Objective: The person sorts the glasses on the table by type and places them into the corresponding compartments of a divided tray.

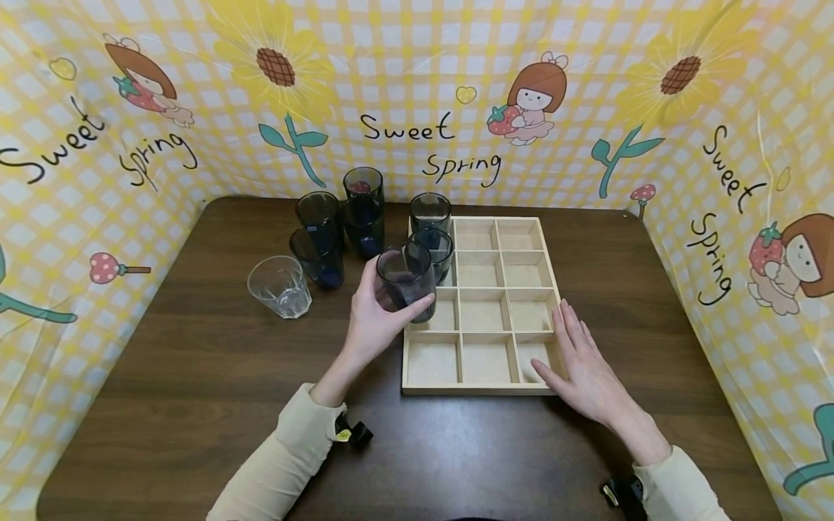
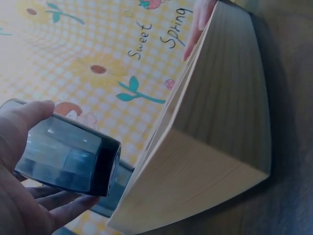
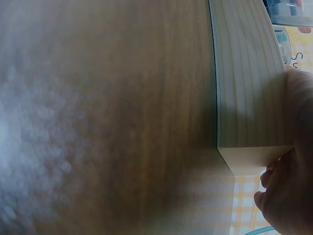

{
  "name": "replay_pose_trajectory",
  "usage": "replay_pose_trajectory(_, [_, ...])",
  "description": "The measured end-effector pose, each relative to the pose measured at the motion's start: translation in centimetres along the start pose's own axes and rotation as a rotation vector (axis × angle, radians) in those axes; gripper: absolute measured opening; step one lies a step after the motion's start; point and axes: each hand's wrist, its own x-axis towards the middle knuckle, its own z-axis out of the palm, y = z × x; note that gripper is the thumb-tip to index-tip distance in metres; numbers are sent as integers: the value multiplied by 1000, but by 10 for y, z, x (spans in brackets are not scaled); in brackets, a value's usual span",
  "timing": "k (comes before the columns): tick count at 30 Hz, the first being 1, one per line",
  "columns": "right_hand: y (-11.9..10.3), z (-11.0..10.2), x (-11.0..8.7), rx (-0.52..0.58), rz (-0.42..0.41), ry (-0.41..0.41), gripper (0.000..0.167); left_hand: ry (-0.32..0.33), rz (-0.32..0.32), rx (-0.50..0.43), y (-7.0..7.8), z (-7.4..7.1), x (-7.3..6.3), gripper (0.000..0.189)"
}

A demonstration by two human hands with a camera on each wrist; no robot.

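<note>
My left hand (image 1: 373,322) grips a dark tinted drinking glass (image 1: 404,269) between thumb and fingers, over the left column of a wooden compartment tray (image 1: 478,391). In the left wrist view the glass (image 2: 73,152) lies sideways across the picture, its thick base toward the tray. Two more dark glasses, a rear one (image 1: 430,208) and a nearer one (image 1: 440,250), stand in the tray's back left compartments; the held glass partly covers the nearer one. My right hand (image 1: 586,369) rests along the tray's right edge, fingers extended and thumb over the front right compartment.
Left of the tray, several dark glasses (image 1: 317,255) cluster on the brown table (image 1: 228,405). A clear glass (image 1: 280,287) sits nearest me in that group. Yellow checked cloth (image 1: 397,87) encloses the table's back and sides.
</note>
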Motion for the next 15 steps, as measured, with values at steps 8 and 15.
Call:
replay_pose_trajectory(8, [1, 0, 0, 2, 7, -4, 99, -30, -2, -28, 0, 14, -2, 89])
replay_pose_trajectory(15, [0, 0, 0, 2, 6, -2, 99, -52, -9, -31, -5, 25, -4, 90])
